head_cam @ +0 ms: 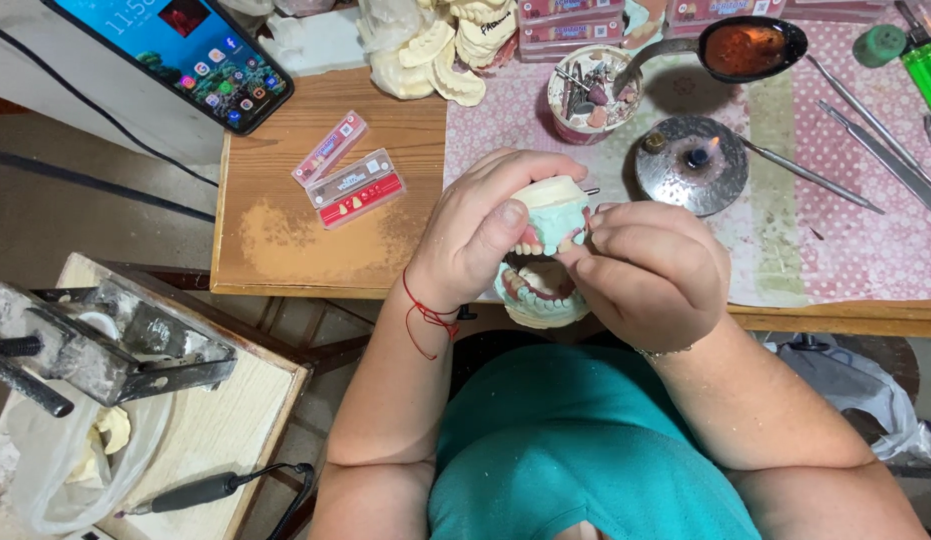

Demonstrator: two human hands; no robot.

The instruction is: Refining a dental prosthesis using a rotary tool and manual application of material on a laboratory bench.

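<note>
1. Teal shirt fills the 6 o'clock edge of the head view, closest to the lens, with both forearms rising from it toward the centre.
2. At the centre, the left hand is curled around a hinged dental model, thumb pressed on the upper cast, so the model is held up over the near table edge, not resting on it.
3. From 3 o'clock of the model, the right hand closes in, fingertips pinched at the front of the upper arch; whether they hold a tooth or a fine tool I cannot tell.
4. Progress, as a judgement: the lower arch shows a full-looking curved row of teeth set in pink wax, while the upper shows only a few at the front, so the setting seems partly done and the upper row remains.
5. Toward 1 o'clock, a small burner stands on the patterned cloth, with a ladle of dark wax beyond it and a cup of burs at 12 o'clock.
6. Around 10 o'clock, tooth cards lie on the wooden board, and a phone sits further off.
7. At 8 o'clock, a metal press sits well apart from the hands.
</note>
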